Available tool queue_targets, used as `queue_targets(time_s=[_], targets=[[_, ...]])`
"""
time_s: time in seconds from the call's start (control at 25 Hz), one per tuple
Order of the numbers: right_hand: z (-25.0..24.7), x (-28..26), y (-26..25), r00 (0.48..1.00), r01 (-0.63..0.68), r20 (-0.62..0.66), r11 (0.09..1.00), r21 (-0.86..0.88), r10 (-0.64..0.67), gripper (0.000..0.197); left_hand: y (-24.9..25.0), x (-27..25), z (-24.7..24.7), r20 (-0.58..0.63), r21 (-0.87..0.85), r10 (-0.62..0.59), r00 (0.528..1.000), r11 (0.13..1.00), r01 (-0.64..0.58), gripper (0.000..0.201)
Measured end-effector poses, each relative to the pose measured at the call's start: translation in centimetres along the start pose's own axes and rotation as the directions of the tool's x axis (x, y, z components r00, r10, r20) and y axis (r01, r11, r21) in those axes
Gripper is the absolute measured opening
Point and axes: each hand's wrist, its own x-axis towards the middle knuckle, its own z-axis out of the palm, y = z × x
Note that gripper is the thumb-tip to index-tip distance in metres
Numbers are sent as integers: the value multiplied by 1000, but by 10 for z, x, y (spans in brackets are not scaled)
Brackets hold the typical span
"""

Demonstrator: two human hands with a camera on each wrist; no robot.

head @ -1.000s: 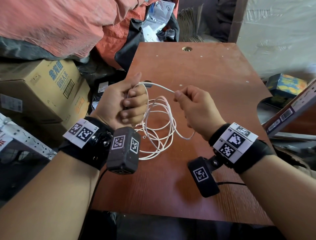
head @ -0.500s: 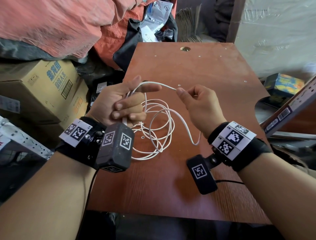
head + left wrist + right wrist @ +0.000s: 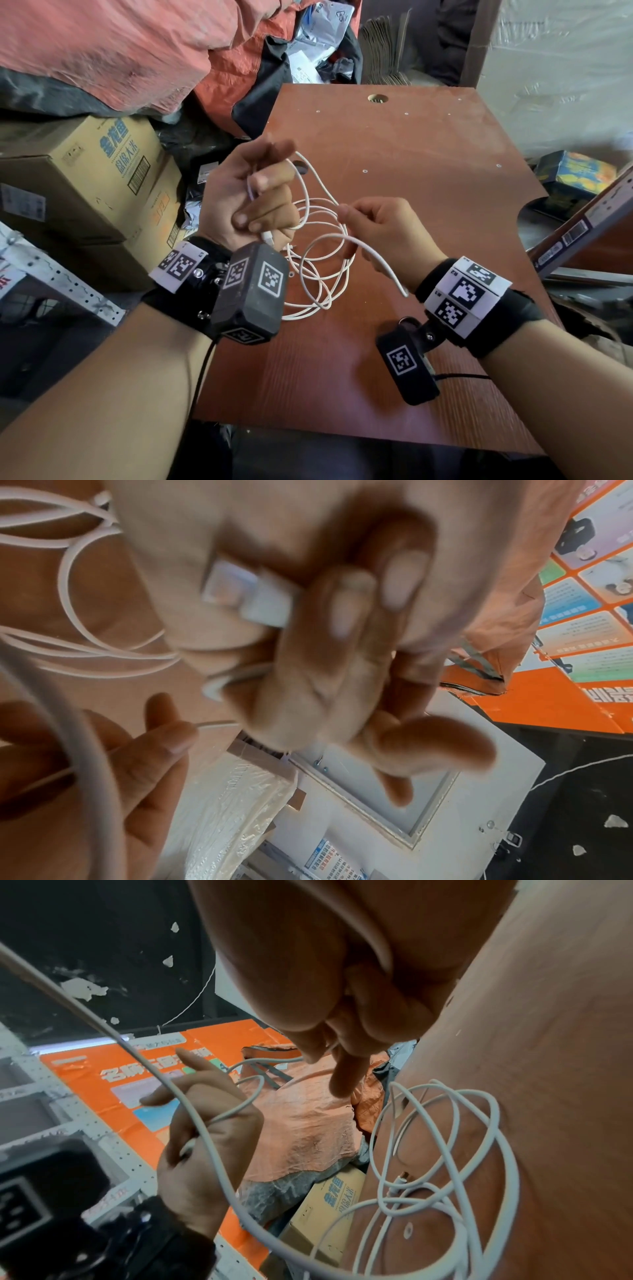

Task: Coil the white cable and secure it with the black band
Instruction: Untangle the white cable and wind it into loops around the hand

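Note:
The white cable [image 3: 320, 260] hangs in loose loops between my hands above the brown table [image 3: 428, 164]. My left hand [image 3: 255, 202] grips the cable; its curled fingers hold loops and the white plug [image 3: 246, 593], with the forefinger raised. My right hand [image 3: 373, 228] pinches a strand of the cable [image 3: 205, 1139] between thumb and forefinger, just right of the left hand. More loops [image 3: 441, 1145] lie over the table in the right wrist view. No black band shows in any view.
A cardboard box [image 3: 85, 178] stands left of the table, under an orange tarp [image 3: 120, 51]. Bags and packets [image 3: 315, 37] pile up at the far edge. A colourful box [image 3: 575, 174] and a shelf board [image 3: 589, 226] sit at the right.
My right hand has slid down and toward me along the cable, bringing a fresh loop toward the left hand. The left hand has risen a little and turned, its forefinger now lifted.

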Motion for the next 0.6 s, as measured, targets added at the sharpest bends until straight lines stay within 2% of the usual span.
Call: queue_targets(time_s=[0.08,0.16,0.2,0.28,0.36,0.44,0.6], targets=[[5,-1,-1,996,-73,61,997,16,72,41,-2,1,-2,-93,-13,140,986,990,-142,43],[5,-2,-3,986,-143,100,983,112,132,38,0,0,-3,-170,4,286,943,957,-289,47],[4,-2,-3,985,-150,101,980,131,137,37,1,0,-2,-196,17,349,916,935,-353,49],[3,-3,-4,990,-106,96,993,50,101,35,1,-1,-2,-229,38,440,868,895,-444,48],[6,-5,-4,989,-39,141,995,-91,52,33,-2,0,0,-229,87,470,853,882,-463,45],[12,-6,-4,979,25,202,978,-209,18,30,-5,2,2,-239,195,467,852,882,-429,46],[16,-8,-3,965,103,261,961,-258,-33,39,-7,4,2,-266,342,436,860,877,-339,51]])
